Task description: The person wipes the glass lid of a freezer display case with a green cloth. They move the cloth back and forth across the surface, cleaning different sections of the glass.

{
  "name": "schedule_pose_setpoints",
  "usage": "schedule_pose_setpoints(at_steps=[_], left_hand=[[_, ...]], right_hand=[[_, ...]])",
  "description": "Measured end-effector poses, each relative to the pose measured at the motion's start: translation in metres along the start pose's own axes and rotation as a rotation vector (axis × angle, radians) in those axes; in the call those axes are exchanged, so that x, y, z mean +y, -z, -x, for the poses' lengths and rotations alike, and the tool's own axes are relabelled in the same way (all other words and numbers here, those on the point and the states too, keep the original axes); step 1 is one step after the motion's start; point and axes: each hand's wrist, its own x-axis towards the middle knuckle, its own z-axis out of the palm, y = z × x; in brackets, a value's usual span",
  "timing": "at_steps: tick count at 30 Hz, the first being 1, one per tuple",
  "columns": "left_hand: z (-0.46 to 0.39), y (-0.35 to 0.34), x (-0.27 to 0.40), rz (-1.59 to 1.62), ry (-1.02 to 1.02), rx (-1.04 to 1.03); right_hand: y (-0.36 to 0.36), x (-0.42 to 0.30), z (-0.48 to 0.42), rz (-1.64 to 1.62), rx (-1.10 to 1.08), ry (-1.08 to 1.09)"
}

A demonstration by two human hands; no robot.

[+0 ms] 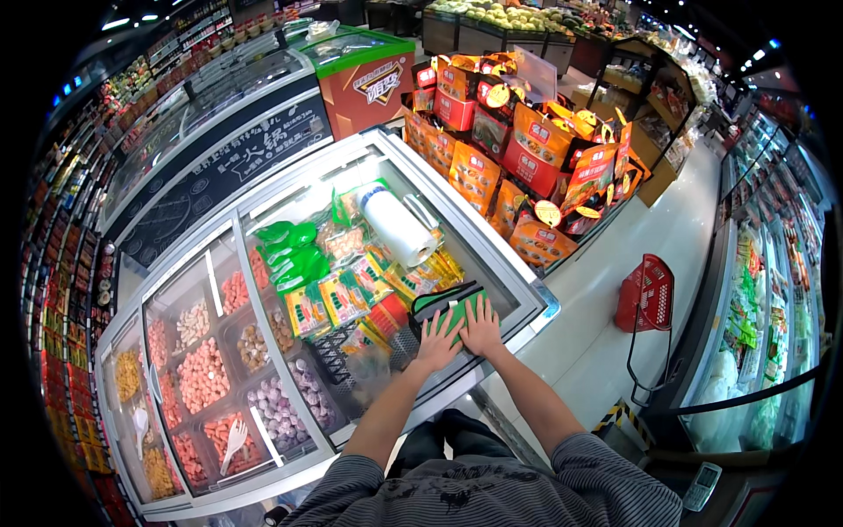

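Both my hands lie flat on a green and black fabric bag (454, 309) at the near right corner of a chest freezer's glass top (500, 290). My left hand (439, 342) rests on its left part, fingers spread; my right hand (482, 328) is beside it on the right part, the two nearly touching. Beyond the bag, a roll of clear plastic bags (398, 227) lies on the glass. Packets in yellow wrappers (342, 296) and green bags (293, 253) show in the freezer. The underside of each hand is hidden.
To the left, freezer bins hold pink frozen pieces (204, 375), with a white scoop (235, 444) in one. A display of orange pouches (533, 138) stands beyond the freezer's right side. On the floor at right is a red shopping basket (645, 293), near a refrigerated shelf case (757, 316).
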Motion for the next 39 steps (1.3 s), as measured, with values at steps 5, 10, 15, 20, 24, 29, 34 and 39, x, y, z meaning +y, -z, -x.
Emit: schedule_pose_setpoints(at_steps=[5,10,15,20,24,29,34,39], left_hand=[[0.004,-0.005,0.007,0.001,-0.011,-0.027],[-0.007,-0.006,0.010,-0.015,0.012,-0.018],[-0.031,-0.013,0.006,0.015,0.070,-0.007],[-0.077,-0.016,0.002,-0.008,0.215,-0.045],[-0.106,-0.020,-0.007,-0.064,0.356,-0.044],[-0.138,-0.020,-0.010,-0.059,0.498,-0.045],[-0.139,-0.023,-0.004,-0.119,0.538,0.086],[-0.116,-0.021,0.023,-0.106,0.494,0.177]], right_hand=[[0.008,0.003,0.013,0.048,-0.065,-0.018],[0.008,0.012,-0.002,0.058,-0.085,0.034],[0.008,0.029,-0.036,0.012,-0.107,0.117],[0.008,0.053,-0.090,0.046,-0.097,0.261],[0.014,0.060,-0.136,-0.011,-0.165,0.358],[0.012,0.070,-0.184,0.028,-0.280,0.458],[0.019,0.069,-0.195,0.011,-0.331,0.513],[0.021,0.073,-0.151,-0.053,-0.178,0.482]])
